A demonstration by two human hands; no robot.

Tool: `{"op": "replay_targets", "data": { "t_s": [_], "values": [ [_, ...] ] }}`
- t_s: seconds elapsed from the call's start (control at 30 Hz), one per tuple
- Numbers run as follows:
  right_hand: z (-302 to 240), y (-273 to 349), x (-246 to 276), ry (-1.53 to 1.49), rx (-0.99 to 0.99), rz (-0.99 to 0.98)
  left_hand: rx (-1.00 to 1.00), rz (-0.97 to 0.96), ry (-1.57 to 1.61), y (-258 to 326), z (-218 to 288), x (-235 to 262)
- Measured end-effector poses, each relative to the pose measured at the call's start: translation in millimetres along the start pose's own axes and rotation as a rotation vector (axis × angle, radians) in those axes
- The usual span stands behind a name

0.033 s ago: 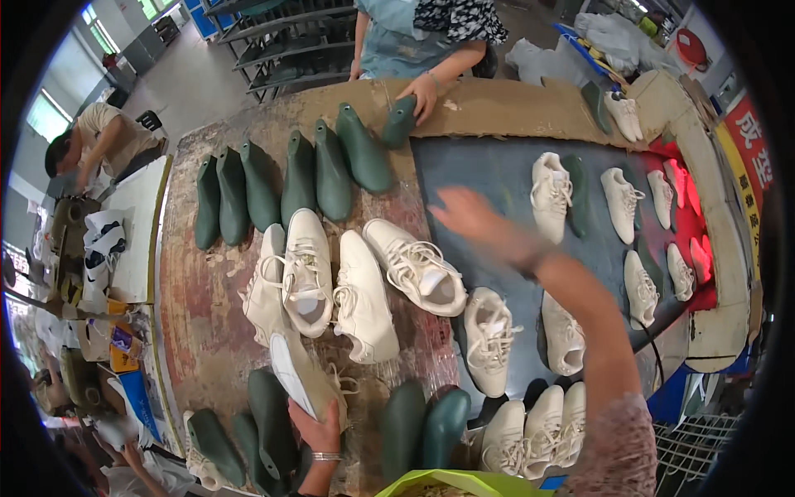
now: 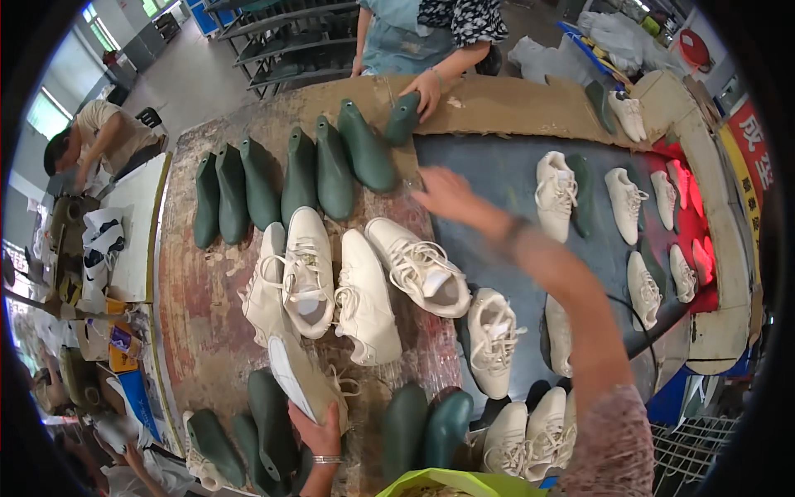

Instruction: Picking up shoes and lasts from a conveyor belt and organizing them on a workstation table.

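Left fingers holding cream shoe; right fingers part-open over scuffed table; dark rack on gray floor.

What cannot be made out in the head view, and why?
Head view:
Cream shoe beside the right forearm: partly hidden by that arm.
Shoe in the left hand: one end covered by that hand.
Co-worker opposite: head cut off by top edge.
Yellow-green thing: cut off by lower edge, kind unclear.

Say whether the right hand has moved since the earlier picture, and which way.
Yes: the right hand has moved left and slightly forward, closer to the nearest dark green shoe last of the far row.
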State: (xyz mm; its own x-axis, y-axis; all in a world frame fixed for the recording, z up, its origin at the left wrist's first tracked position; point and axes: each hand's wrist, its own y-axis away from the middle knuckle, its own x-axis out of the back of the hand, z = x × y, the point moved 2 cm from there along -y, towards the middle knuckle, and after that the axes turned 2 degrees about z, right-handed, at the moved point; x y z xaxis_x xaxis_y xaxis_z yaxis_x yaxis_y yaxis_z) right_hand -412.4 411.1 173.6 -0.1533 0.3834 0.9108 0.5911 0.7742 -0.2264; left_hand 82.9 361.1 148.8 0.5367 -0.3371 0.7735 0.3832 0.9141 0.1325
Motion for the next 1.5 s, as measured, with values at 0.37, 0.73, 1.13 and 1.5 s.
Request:
{"op": "replay_targets", "data": {
  "t_s": [0.37, 0.73, 1.13, 1.5],
  "values": [
    [-30, -79, -94, -0.14, -0.57, 0.127, 0.0, 0.023, 0.257, -3, -5, -5],
    [94, 102, -34, -0.148, -0.704, 0.221, -0.001, 0.026, 0.241, -6, -14, -13],
    [7, 116, 11, -0.375, -0.369, -0.125, -0.074, 0.063, 0.149, -7, -12, -10],
    [27, 138, 18, -0.187, -0.505, -0.253, -0.056, 0.071, 0.168, -19, -29, -11]
  ]
}}
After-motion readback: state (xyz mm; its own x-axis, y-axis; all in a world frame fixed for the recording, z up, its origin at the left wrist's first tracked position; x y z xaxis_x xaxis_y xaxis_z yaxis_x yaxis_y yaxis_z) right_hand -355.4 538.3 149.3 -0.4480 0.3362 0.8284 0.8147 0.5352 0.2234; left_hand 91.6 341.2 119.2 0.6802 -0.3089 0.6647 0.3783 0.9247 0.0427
